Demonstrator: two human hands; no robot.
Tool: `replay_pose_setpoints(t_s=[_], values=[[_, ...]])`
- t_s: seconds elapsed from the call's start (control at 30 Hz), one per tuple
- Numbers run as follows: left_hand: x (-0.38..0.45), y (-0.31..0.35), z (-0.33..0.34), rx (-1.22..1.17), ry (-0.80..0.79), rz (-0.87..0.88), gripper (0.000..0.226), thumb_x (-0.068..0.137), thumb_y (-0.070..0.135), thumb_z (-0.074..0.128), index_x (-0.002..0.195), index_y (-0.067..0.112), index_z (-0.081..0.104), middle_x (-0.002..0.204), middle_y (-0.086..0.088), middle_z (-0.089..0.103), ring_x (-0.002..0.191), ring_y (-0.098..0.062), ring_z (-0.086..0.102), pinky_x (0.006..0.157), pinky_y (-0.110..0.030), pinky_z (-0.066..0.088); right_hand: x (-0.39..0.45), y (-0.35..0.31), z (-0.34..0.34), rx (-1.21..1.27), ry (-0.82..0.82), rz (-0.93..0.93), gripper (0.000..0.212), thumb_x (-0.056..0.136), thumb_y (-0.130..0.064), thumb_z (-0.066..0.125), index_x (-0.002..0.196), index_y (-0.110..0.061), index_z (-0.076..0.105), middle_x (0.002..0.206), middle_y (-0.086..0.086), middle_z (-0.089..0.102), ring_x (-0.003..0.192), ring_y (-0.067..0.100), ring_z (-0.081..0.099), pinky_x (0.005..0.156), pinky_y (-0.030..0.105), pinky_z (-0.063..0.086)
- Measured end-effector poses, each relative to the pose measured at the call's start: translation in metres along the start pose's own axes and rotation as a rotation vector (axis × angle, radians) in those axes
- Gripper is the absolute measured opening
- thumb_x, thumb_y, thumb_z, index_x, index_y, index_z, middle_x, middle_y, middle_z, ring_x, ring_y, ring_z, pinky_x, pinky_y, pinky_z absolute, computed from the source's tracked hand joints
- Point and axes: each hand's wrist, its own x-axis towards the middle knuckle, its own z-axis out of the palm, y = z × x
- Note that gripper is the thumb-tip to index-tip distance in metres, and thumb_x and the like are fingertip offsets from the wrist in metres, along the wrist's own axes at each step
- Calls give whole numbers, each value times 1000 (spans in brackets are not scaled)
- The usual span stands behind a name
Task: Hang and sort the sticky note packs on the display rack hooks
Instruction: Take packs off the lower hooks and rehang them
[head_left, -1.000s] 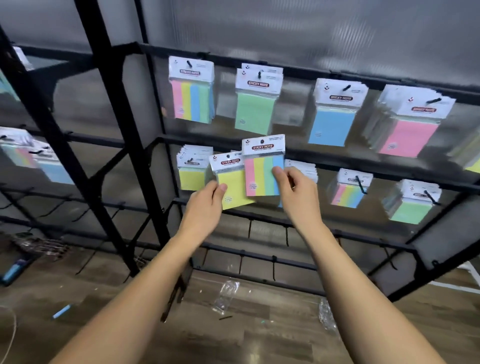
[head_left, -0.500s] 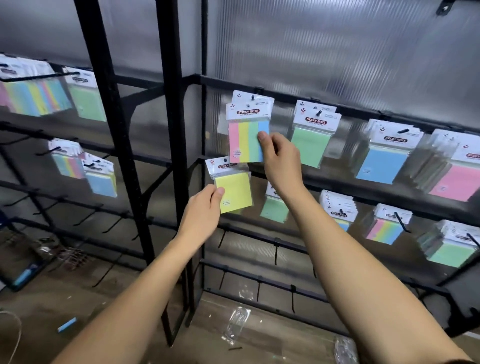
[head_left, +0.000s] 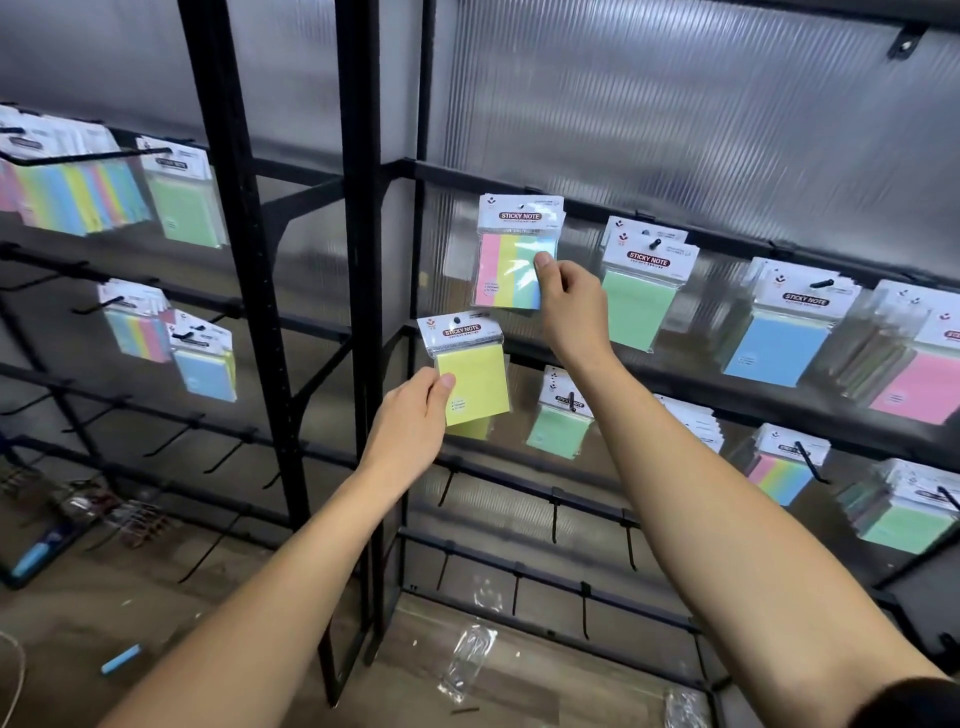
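1. Hanging packs on the far-left rack (head_left: 234, 260): striped packs (head_left: 78, 197) and a green pack (head_left: 182, 208) at upper left of the frame, a blue pack (head_left: 205, 371) below them, bare hooks lower down.
2. Left hand (head_left: 410, 421), centre of frame: thumb and curled fingers pinch the lower left edge of a yellow pack (head_left: 470, 376). Its hang hole sits about at a hook tip; can't tell if it is threaded.
3. Right hand (head_left: 569, 301), just right and higher: thumb and fingers pinch the lower right corner of a striped pack (head_left: 514, 270), held up at the top rail. Hook hidden behind the header card, so seating unclear.
4. Right of frame: green packs (head_left: 641, 306), blue packs (head_left: 779, 348), pink packs (head_left: 914, 387) hang on the top rail; more sit on the row below.
5. Risks: both grips are thin edge pinches, so a pack could twist and miss its hook. Letting go before the hole is seated would drop it to the floor (head_left: 156, 623). The yellow pack may land on a wrong-colour hook.
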Motion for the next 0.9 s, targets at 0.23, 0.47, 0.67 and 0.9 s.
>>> replay_pose_setpoints(t_s=[0.23, 0.47, 0.67, 0.9], values=[[3, -1, 2, -15, -14, 2, 33, 105, 34, 38, 82, 15, 52, 81, -4, 63, 73, -22, 56, 62, -36, 40, 2, 3, -1, 11, 1, 5, 50, 105, -39, 43, 61, -18, 30, 55, -7, 29, 52, 10, 25, 46, 24, 21], [3, -1, 5, 16, -29, 3, 33, 105, 33, 38, 80, 16, 50, 77, 0, 59, 69, -17, 52, 59, -33, 37, 6, 10, -1, 13, -23, 51, 51, 104, -41, 45, 62, -19, 27, 55, -6, 26, 51, 10, 22, 47, 24, 18], [-4, -2, 17, 19, -63, -23, 34, 106, 31, 39, 73, 21, 44, 70, 6, 52, 62, -10, 44, 55, -26, 31, -6, 42, -5, -38, -101, 169, 40, 103, -32, 50, 76, -5, 61, 67, 2, 59, 57, 13, 46, 55, 27, 35], [-10, -1, 55, 18, -152, -2, 38, 105, 32, 40, 70, 18, 42, 66, -2, 49, 64, -19, 43, 60, -36, 31, -64, 121, -36, -179, -269, 309, 28, 98, -20, 51, 77, -19, 70, 71, -7, 70, 50, -4, 50, 56, 22, 40]])
